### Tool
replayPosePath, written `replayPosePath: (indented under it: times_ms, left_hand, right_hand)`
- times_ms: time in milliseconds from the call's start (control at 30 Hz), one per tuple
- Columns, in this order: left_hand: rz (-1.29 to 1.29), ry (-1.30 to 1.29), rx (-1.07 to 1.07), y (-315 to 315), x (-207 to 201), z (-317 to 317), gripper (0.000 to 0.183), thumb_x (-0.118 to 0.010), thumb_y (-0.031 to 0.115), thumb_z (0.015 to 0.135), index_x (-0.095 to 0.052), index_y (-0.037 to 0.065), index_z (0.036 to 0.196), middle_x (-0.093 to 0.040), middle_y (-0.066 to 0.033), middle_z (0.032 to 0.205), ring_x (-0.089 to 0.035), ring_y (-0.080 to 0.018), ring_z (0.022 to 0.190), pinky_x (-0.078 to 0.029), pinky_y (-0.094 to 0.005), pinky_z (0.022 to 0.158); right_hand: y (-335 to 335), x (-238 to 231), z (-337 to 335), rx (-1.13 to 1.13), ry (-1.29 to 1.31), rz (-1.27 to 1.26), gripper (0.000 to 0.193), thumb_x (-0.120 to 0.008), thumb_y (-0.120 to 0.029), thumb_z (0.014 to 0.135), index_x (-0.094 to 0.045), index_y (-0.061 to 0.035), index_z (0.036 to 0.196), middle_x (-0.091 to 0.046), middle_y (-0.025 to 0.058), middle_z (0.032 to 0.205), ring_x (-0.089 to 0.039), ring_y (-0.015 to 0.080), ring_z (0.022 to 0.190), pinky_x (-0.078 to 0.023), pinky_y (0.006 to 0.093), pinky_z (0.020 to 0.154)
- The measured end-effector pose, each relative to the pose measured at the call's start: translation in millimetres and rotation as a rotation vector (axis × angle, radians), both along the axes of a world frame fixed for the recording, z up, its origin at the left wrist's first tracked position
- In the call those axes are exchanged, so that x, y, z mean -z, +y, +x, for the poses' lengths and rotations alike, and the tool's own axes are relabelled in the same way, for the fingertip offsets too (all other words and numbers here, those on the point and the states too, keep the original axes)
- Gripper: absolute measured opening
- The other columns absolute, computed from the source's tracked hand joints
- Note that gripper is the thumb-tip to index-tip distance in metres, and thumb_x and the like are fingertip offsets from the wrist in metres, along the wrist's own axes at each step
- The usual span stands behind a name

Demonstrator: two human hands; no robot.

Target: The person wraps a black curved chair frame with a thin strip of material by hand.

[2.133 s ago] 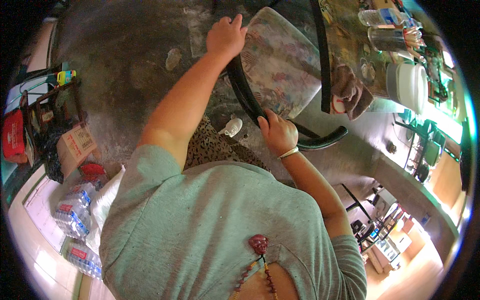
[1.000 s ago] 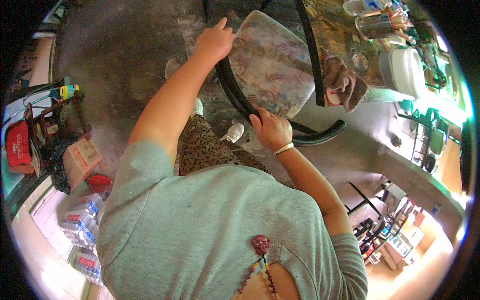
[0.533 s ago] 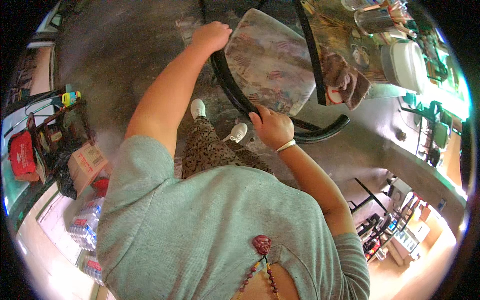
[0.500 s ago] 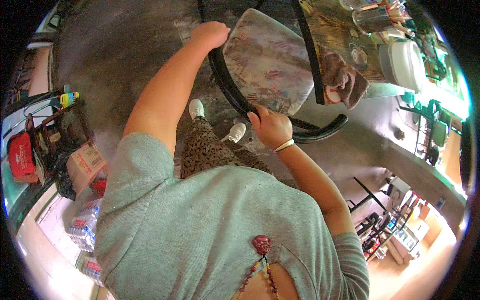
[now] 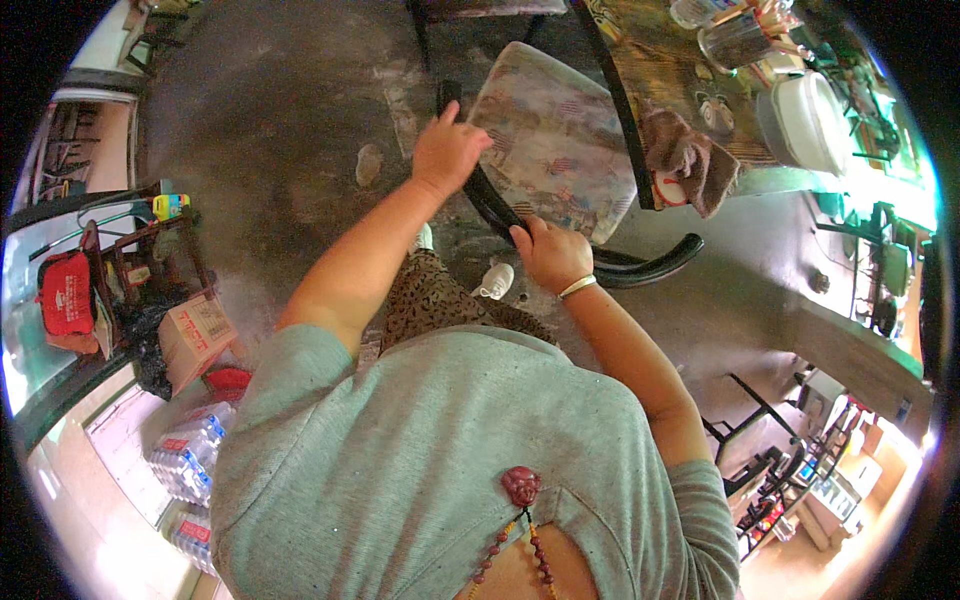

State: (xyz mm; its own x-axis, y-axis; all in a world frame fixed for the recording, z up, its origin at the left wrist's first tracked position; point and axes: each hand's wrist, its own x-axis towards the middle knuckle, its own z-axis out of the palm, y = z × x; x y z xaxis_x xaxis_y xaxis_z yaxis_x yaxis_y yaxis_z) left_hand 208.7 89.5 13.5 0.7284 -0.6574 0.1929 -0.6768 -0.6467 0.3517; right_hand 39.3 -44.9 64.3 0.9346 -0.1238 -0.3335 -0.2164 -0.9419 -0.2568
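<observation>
Patterned chair (image 5: 560,140): upper centre of frame, with black curved rail (image 5: 490,205). Right hand (image 5: 553,260): wraps the rail. Left hand (image 5: 450,155): lies on the rail, higher in frame; cannot tell whether it grips.

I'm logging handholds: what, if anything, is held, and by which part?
A black-framed, pale-patterned chair, by its curved black rail: the right hand grips mid-curve; the left hand rests near one end, its grip unclear.

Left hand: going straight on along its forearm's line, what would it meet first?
Past the curved black rail the left hand partly covers, probably the pale, patterned, squarish seat; depth is unclear, so it might pass above.
</observation>
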Motion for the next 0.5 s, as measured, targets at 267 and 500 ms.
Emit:
replayPosePath:
  times_ms: [267, 500]
  left_hand:
    - [-0.224, -0.014, 0.199, -11, -18, -86, 0.018, -0.052, 0.024, 0.077, -0.059, 0.012, 0.066, -0.061, -0.0035, 0.071, -0.056, -0.0246, 0.076, -0.039, -0.0371, 0.076]
    - [0.000, -0.091, 0.318, 8, 2, 5, 0.022, -0.047, 0.027, 0.082, -0.059, 0.012, 0.070, -0.059, -0.0048, 0.072, -0.055, -0.0236, 0.078, -0.039, -0.0402, 0.078]
  right_hand:
    - [3, 7, -4, -0.019, -0.105, -0.004, 0.038, -0.036, -0.041, 0.087, -0.056, -0.0088, 0.088, -0.062, 0.0169, 0.069, -0.061, 0.0359, 0.060, -0.048, 0.0457, 0.055]
    - [8, -8, -2, 0.033, -0.001, -0.005, 0.041, -0.036, -0.045, 0.087, -0.057, -0.0144, 0.105, -0.064, 0.0154, 0.080, -0.061, 0.0346, 0.073, -0.048, 0.0447, 0.065]
